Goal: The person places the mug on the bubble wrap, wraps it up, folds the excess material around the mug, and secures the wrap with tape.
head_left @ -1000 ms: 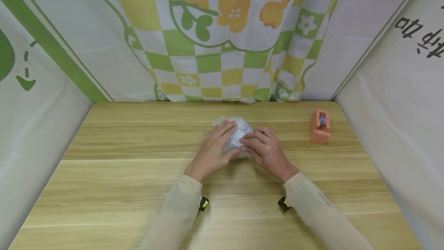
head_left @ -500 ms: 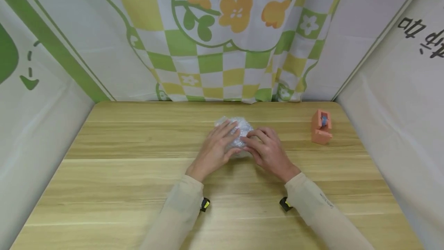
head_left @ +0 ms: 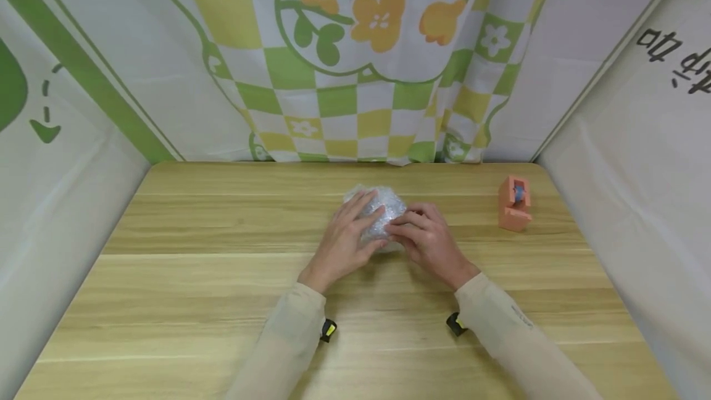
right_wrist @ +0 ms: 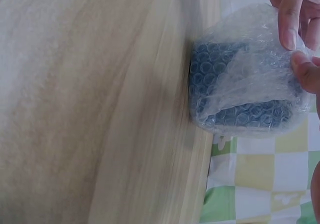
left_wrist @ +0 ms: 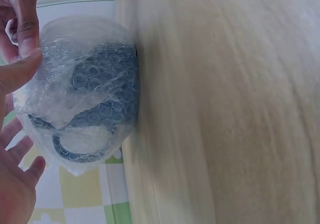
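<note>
A dark blue mug wrapped in clear bubble wrap [head_left: 391, 205] rests on the wooden table between both hands. Its handle [left_wrist: 82, 158] shows as a ring through the plastic in the left wrist view. My left hand [head_left: 343, 238] lies over the bundle's left side, fingers spread and mostly straight, thumb pressing at the near edge. From the right, my right hand [head_left: 430, 241] pinches the bubble wrap with curled fingers and thumb. The two thumbs almost meet at the near side. A loose edge of wrap [right_wrist: 237, 86] folds across the mug in the right wrist view.
A coral tape dispenser [head_left: 513, 218] with a blue roll stands at the back right of the table [head_left: 222, 301]. Behind the table hangs a green and yellow checked curtain [head_left: 333, 104]. White fabric walls [head_left: 622, 202] close in both sides.
The left index finger has spread away from the other fingers over the bundle. The right fingers have shifted only slightly on the wrap, and the bundle stays in place.
</note>
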{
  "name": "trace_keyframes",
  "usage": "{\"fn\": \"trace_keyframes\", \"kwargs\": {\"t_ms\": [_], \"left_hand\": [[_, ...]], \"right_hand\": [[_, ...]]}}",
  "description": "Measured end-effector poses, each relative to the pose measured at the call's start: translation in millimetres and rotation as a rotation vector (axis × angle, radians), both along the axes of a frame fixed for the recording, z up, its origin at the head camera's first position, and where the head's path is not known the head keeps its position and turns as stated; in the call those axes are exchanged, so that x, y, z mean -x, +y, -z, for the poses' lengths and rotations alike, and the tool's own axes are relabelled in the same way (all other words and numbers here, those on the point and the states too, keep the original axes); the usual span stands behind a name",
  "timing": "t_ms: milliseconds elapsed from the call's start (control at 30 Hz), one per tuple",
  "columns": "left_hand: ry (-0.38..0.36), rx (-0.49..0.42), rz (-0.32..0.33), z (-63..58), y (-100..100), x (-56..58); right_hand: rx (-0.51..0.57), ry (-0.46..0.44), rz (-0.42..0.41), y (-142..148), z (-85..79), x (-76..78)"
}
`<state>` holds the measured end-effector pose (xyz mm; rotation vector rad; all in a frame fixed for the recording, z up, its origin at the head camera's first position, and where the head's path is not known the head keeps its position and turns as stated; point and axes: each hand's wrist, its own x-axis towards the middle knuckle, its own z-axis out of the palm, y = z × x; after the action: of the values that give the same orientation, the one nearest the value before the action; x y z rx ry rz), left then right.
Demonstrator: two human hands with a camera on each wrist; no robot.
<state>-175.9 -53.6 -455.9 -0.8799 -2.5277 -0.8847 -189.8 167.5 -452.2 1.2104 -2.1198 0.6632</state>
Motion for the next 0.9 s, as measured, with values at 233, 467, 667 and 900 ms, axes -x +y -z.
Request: {"fn": "trace_keyframes", "kwargs": {"t_ms": [233, 467, 667, 900], "left_hand": [[0.154, 0.001, -0.016, 1.7, 0.2, -1.4], [0.271, 0.01, -0.026, 4.9, 1.4, -3.1], [0.252, -0.022, -0.014, 6.6, -1.4, -5.7], [0.309, -0.072, -0.01, 8.8, 2.0, -7.6]], "right_hand": [[0.046, 0.019, -0.014, 0.4, 0.1, 4.3], [0.1, -0.017, -0.018, 0.8, 3.3, 5.0], [0.109, -0.044, -0.022, 0.7, 3.0, 4.2], [0.073, 0.012, -0.002, 1.9, 5.1, 1.3]]}}
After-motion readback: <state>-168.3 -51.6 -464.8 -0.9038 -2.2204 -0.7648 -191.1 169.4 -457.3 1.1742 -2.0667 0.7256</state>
